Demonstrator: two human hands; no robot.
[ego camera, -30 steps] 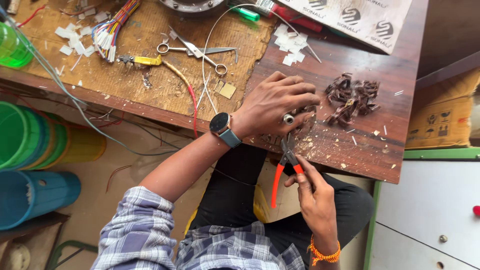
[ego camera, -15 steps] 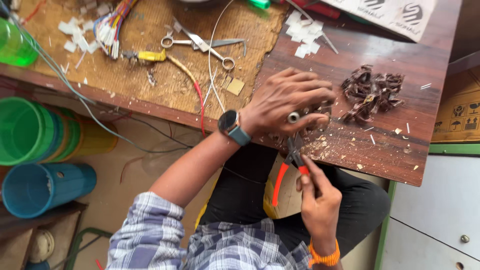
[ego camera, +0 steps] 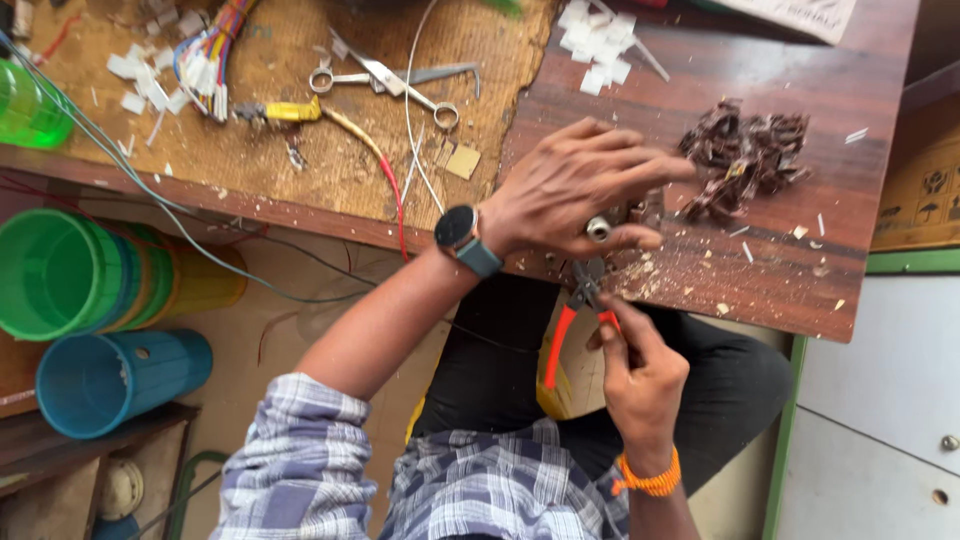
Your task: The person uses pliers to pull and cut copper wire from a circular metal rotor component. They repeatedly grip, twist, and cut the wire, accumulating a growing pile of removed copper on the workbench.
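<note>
A: Left hand (ego camera: pixel 575 195)?
B: Flat on the table (ego camera: pixel 800 290) edge, fingers (ego camera: pixel 640 165) spread wide and pressing a small brown part (ego camera: pixel 648 210) down. Can't tell if it's pinched or just pinned, since the hand mostly hides it.

A: Right hand (ego camera: pixel 640 375)?
B: Fingers wrapped round one orange handle of the pliers (ego camera: pixel 578 305), other handle hanging free toward the lap. The nose points up, just under the left thumb, near the part.

A: Where's the rest?
B: Pile of brown pieces (ego camera: pixel 745 155) just beyond the left fingertips. Scissors (ego camera: pixel 390 80) and the bundle of coloured wires (ego camera: pixel 205 60) well off past the wrist, on the tan mat (ego camera: pixel 300 150).

A: Risks?
B: I'd say a pinch, with the pliers' tip so close to the thumb. The part sits right at the table edge, so a slip could drop it to the floor. A one-handle grip looks loose; the pliers could twist.
</note>
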